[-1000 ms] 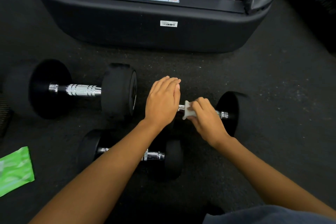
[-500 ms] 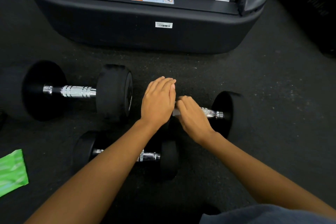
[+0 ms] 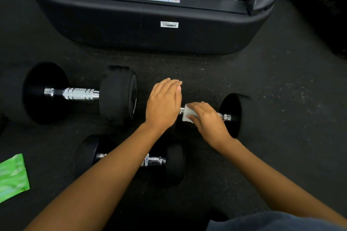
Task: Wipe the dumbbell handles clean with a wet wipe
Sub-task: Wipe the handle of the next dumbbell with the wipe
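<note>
Three black dumbbells with chrome handles lie on the dark floor. My left hand (image 3: 163, 103) rests flat, fingers straight, on the left head of the right dumbbell (image 3: 234, 114), hiding that head. My right hand (image 3: 207, 120) holds a folded white wet wipe (image 3: 186, 114) wrapped on that dumbbell's chrome handle, near its left end. A large dumbbell (image 3: 116, 95) lies to the left with its handle bare. A smaller dumbbell (image 3: 174, 161) lies nearer me, partly under my left forearm.
A black treadmill base (image 3: 150, 30) with a warning label stands just beyond the dumbbells. A green wet wipe packet (image 3: 12, 176) lies on the floor at the left edge. Dark rubber floor stretches to the right.
My right hand slid the wipe along the handle toward the left head, then back slightly right, and the white wipe shows again. My left hand stayed on the left head.
</note>
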Available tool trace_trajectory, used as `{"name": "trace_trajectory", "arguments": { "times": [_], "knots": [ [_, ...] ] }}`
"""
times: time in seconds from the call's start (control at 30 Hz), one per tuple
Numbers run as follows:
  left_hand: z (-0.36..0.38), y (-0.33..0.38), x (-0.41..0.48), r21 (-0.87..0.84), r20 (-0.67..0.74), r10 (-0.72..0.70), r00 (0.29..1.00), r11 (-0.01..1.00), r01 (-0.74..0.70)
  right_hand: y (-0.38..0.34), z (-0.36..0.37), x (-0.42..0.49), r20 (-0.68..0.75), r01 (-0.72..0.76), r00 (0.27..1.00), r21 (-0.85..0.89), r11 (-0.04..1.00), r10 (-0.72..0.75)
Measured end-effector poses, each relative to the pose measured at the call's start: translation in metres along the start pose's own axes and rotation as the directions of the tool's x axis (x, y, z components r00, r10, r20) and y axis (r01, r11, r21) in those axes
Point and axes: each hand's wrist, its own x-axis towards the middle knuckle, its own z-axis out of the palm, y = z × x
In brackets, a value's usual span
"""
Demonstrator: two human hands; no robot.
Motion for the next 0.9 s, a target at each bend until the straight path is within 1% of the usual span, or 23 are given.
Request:
{"name": "trace_trajectory", "arguments": {
  "times": [0.07,0.13,0.2,0.27,0.37,0.5,0.6,0.7,0.77,0.8,0.9],
  "knots": [
    [0.000,0.000,0.000,0.003,0.000,-0.003,1.000,1.000,0.003,-0.005,0.001,0.012,0.076,-0.019,0.997,0.052,0.998,0.015],
    [0.000,0.001,0.000,0.006,-0.008,0.000,1.000,1.000,0.000,-0.006,0.001,0.019,0.133,-0.004,0.991,0.050,0.999,-0.003],
    [-0.001,0.000,-0.001,0.009,-0.005,-0.001,1.000,1.000,0.001,-0.003,-0.002,0.015,0.143,0.018,0.989,0.034,0.999,-0.023],
    [-0.001,-0.001,-0.002,0.005,0.004,0.001,1.000,1.000,-0.001,0.002,-0.008,0.005,0.110,0.019,0.994,0.017,1.000,-0.021],
    [-0.001,-0.001,-0.001,-0.002,0.006,0.005,1.000,1.000,-0.005,0.009,-0.014,-0.005,0.082,-0.027,0.996,0.021,0.999,0.026],
    [0.000,-0.002,-0.001,-0.005,0.002,0.001,1.000,1.000,-0.001,0.002,-0.012,0.012,0.176,-0.167,0.972,0.071,0.983,0.153],
    [0.001,0.000,0.000,-0.007,-0.007,0.003,1.000,1.000,-0.003,-0.011,-0.004,0.027,0.231,-0.166,0.963,0.104,0.981,0.138],
    [0.000,0.001,-0.001,-0.001,-0.012,0.008,1.000,1.000,-0.008,-0.011,-0.005,0.024,0.248,-0.117,0.966,0.136,0.984,0.080],
    [0.000,0.000,-0.002,0.003,-0.002,0.008,1.000,1.000,-0.008,-0.001,-0.013,0.017,0.272,-0.083,0.961,0.113,0.990,0.050],
    [0.000,0.000,-0.002,0.006,0.001,0.009,1.000,1.000,-0.009,0.005,-0.017,0.015,0.287,-0.088,0.956,0.100,0.991,0.056],
    [0.000,-0.001,-0.002,0.002,0.005,0.008,1.000,1.000,-0.008,0.014,-0.024,0.018,0.339,-0.186,0.930,0.092,0.978,0.145]
  ]
}}
